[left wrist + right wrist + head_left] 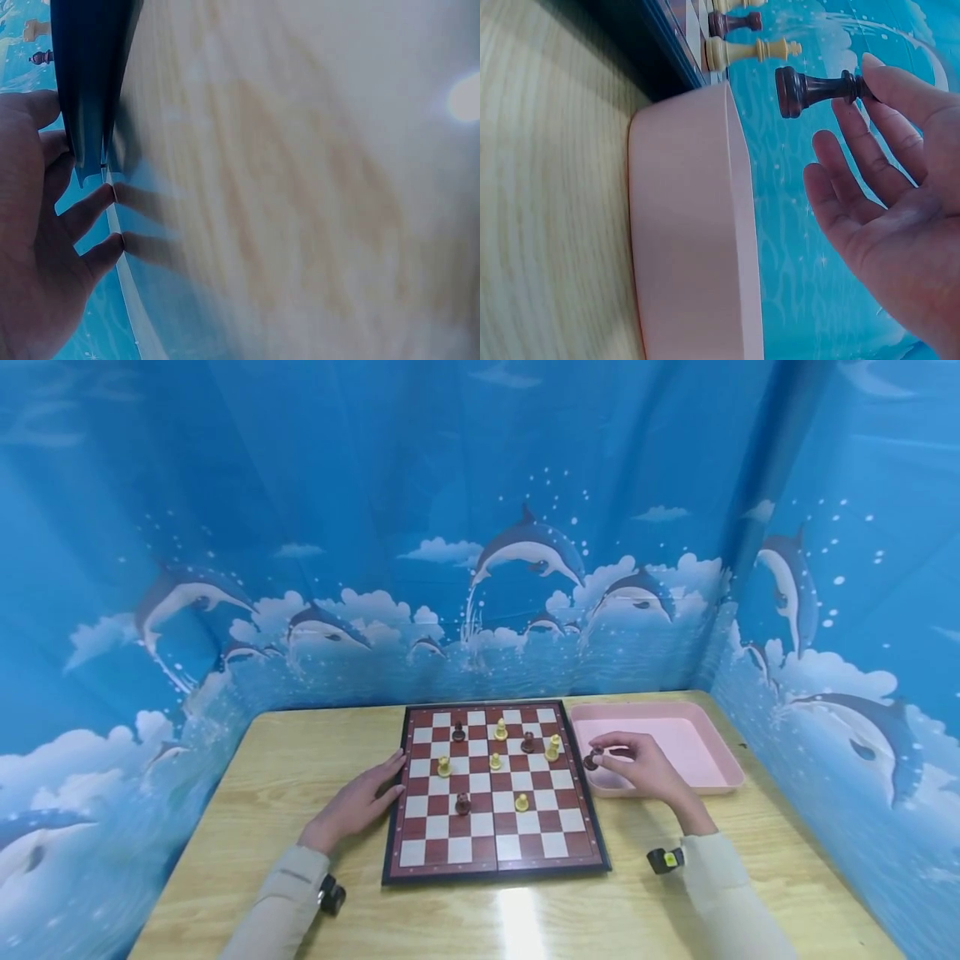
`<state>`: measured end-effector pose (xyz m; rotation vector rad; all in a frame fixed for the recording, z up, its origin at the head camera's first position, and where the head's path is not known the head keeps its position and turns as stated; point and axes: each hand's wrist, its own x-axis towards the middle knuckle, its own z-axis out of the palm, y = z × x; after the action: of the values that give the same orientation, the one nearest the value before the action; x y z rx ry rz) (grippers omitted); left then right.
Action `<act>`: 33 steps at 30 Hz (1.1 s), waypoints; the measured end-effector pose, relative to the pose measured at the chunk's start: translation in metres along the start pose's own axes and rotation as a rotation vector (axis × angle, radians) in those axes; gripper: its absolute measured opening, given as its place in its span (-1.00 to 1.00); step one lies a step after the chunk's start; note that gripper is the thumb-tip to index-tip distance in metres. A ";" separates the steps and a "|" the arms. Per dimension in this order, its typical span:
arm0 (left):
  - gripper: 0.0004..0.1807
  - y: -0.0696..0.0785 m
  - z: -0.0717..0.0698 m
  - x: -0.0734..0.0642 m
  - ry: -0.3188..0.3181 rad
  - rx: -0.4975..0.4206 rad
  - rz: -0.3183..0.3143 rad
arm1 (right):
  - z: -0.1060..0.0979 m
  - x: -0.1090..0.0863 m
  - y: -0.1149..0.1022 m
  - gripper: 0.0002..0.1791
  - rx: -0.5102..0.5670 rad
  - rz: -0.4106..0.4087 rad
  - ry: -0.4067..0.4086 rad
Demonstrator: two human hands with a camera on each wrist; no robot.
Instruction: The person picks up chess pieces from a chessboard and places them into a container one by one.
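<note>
My right hand [643,767] pinches a dark brown chess piece [821,88] by its top, between thumb and fingertips. The piece's wide base points down, above the left rim of the pink tray [697,739] beside the board. In the right wrist view the other fingers are loosely spread below it. My left hand [358,802] lies at the left edge of the chessboard [555,845], fingertips against the dark frame. Three dark pieces, one a rook [528,742], and several pale yellow ones, among them a tall king [552,748], stand on the board.
A light wooden table [300,752] carries the board and tray. A blue curtain [360,527] with dolphins surrounds its back and sides. Black wrist cameras [665,860] sit near both sleeves. A bright reflection lies on the table's front.
</note>
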<state>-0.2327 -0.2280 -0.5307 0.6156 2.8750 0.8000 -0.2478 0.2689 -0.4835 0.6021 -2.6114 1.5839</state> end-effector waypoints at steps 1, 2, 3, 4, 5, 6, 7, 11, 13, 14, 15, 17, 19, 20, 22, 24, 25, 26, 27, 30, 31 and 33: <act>-0.33 0.000 0.000 0.000 -0.001 0.000 -0.001 | -0.001 0.000 0.001 -0.70 0.000 0.001 0.004; -0.33 0.001 -0.001 0.000 -0.002 0.000 -0.002 | -0.003 0.001 0.002 -0.69 -0.004 0.003 0.008; -0.33 0.001 -0.001 0.000 -0.003 -0.001 -0.002 | -0.004 0.001 0.004 -0.69 -0.002 0.004 0.013; -0.33 0.001 -0.001 0.000 -0.004 -0.002 -0.001 | -0.006 0.001 0.005 -0.69 -0.003 0.004 0.019; -0.33 0.002 -0.001 0.000 -0.005 -0.005 0.000 | -0.007 0.001 0.006 -0.69 -0.001 0.006 0.024; -0.33 0.002 -0.001 0.000 -0.006 -0.007 -0.002 | -0.008 0.002 0.007 -0.69 0.002 0.005 0.027; -0.33 0.002 -0.001 0.001 -0.006 -0.007 -0.005 | -0.009 0.002 0.008 -0.69 0.004 0.002 0.031; -0.33 0.001 -0.001 0.001 -0.002 -0.002 -0.005 | -0.014 0.002 0.012 -0.71 0.019 0.000 0.049; -0.33 0.001 -0.001 0.000 -0.002 -0.001 -0.006 | -0.017 0.002 0.014 -0.72 0.021 0.004 0.061; -0.33 0.001 -0.001 0.000 -0.001 -0.003 -0.005 | -0.019 0.002 0.015 -0.72 0.022 0.009 0.065; -0.33 0.001 -0.001 0.000 -0.002 -0.004 -0.004 | -0.020 0.002 0.016 -0.72 0.023 0.013 0.073; -0.33 0.001 -0.001 0.000 -0.002 -0.001 0.001 | -0.023 0.003 0.019 -0.71 0.019 0.027 0.087; -0.33 0.000 -0.001 0.000 -0.002 -0.002 -0.003 | -0.026 0.004 0.022 -0.68 0.011 0.042 0.077; -0.33 0.000 -0.001 0.000 -0.001 -0.002 -0.005 | -0.027 0.004 0.023 -0.67 0.004 0.052 0.074; -0.33 0.000 -0.001 0.000 -0.002 -0.001 -0.005 | -0.029 0.005 0.025 -0.66 -0.013 0.073 0.067; -0.33 0.000 -0.001 0.000 -0.003 -0.002 -0.010 | -0.032 0.007 0.026 -0.65 -0.040 0.086 0.051; -0.33 0.000 -0.001 0.000 -0.003 0.000 -0.009 | -0.033 0.008 0.026 -0.65 -0.055 0.090 0.047; -0.33 0.000 -0.001 0.000 -0.004 -0.001 -0.009 | -0.034 0.009 0.027 -0.65 -0.071 0.093 0.044; -0.33 0.000 -0.001 0.000 -0.004 0.002 -0.006 | -0.035 0.009 0.027 -0.65 -0.087 0.094 0.041; -0.33 0.000 -0.001 -0.001 -0.009 -0.003 -0.010 | -0.037 0.012 0.028 -0.65 -0.135 0.091 0.030; -0.33 0.000 -0.001 -0.001 -0.010 -0.002 -0.010 | -0.037 0.013 0.028 -0.66 -0.150 0.091 0.029; -0.33 0.000 -0.002 -0.001 -0.011 -0.003 -0.011 | -0.037 0.014 0.029 -0.67 -0.170 0.092 0.030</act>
<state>-0.2326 -0.2291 -0.5296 0.6017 2.8640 0.7969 -0.2772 0.3081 -0.4870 0.4499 -2.7510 1.3606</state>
